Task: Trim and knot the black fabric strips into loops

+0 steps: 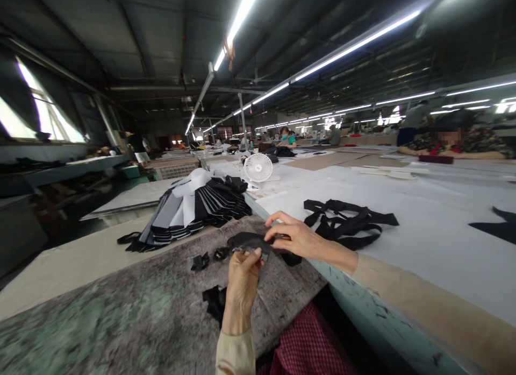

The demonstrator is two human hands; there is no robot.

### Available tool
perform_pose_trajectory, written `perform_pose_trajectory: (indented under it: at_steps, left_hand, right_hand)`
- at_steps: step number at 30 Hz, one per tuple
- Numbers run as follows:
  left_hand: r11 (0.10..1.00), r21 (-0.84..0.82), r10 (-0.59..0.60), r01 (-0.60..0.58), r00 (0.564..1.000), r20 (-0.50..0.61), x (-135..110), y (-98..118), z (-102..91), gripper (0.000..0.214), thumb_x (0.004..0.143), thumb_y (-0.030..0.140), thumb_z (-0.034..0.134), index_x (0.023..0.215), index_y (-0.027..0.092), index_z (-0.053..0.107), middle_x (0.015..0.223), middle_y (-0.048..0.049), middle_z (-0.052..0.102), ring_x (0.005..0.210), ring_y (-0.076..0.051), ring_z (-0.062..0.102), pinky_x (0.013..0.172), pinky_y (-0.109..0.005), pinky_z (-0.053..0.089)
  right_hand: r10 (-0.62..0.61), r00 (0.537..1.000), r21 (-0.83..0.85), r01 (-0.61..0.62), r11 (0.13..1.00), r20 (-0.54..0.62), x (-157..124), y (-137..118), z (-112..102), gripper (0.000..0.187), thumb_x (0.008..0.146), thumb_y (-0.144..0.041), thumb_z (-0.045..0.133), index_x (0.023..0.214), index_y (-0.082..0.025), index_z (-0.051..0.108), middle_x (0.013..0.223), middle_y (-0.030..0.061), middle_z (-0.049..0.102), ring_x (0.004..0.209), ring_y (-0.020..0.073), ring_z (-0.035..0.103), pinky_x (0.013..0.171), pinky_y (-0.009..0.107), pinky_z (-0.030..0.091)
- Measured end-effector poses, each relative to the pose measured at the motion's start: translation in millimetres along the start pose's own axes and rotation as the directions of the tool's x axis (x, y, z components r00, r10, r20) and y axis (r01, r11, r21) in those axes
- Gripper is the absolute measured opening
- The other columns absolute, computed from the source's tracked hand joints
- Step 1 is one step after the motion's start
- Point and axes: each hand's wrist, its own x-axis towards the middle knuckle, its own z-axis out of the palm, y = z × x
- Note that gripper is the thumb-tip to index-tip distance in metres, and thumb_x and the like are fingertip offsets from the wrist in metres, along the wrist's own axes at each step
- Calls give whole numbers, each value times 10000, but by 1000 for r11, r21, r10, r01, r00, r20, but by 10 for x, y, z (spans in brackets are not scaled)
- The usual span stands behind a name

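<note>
My left hand (245, 275) is closed on a small dark cloth piece (249, 239), with the thumb pressing its near edge. My right hand (296, 236) reaches in from the right and has its fingertips at the right edge of the same piece. One of its fingers is raised off the cloth, and the thumb is partly hidden. Small black scraps (200, 262) lie left of the hands on a mottled grey-green board (161, 305). Another black cloth piece (214, 301) is beside my left wrist.
A fanned stack of black and grey cut pieces (193, 208) rests at the left back. Behind it stands a white fan (258, 168). Black straps (349, 221) lie tangled on the white table surface (427, 213). A person (455, 138) leans at the far right table; others are farther back.
</note>
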Motion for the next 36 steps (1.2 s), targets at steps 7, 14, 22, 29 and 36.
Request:
perform_pose_trajectory:
  at_steps: [7,14,22,29,36]
  left_hand:
    - [860,482,261,-168,956,-133,-25,88,-75,448,722,580,611,577,159,562,400,35,462,363,-70,366,386,-186,254]
    - [483,714,523,-506,821,229,-52,49,80,254,562,256,812,799,261,721,852,-48,671,876,-238,510,829,-316,365]
    - [344,756,557,-556,769,313,-33,-13,3,101,770,284,653,684,251,695,740,-24,656,785,-200,541,771,-286,376]
    - [330,717,678,-614,683,272,-144,76,53,113,779,273,644,686,211,664,740,-2,622,755,-167,556,740,-281,404]
    - [656,441,728,-612,668,-157,-115,334,-30,122,700,234,706,658,161,618,720,35,602,760,-118,554,805,-268,419]
  right_hand:
    - [225,970,-46,-230,972,-95,25,36,-147,117,817,-233,546,811,-147,625,744,16,630,666,121,536,636,224,383]
    - [187,981,-130,-178,975,60,6,-114,26,92,829,-188,539,844,-156,623,744,15,626,666,121,545,637,225,371]
    - [66,994,-252,-40,967,92,-2,-94,-1,127,878,-237,524,875,-177,635,899,44,637,811,164,568,722,258,380]
    - [-41,998,-270,52,962,47,93,2,-75,151,897,-274,516,836,-187,623,872,15,635,786,133,560,678,221,359]
    - [99,984,-405,-151,902,-146,117,286,-402,160,893,-233,501,806,-170,619,873,28,647,771,135,566,646,217,347]
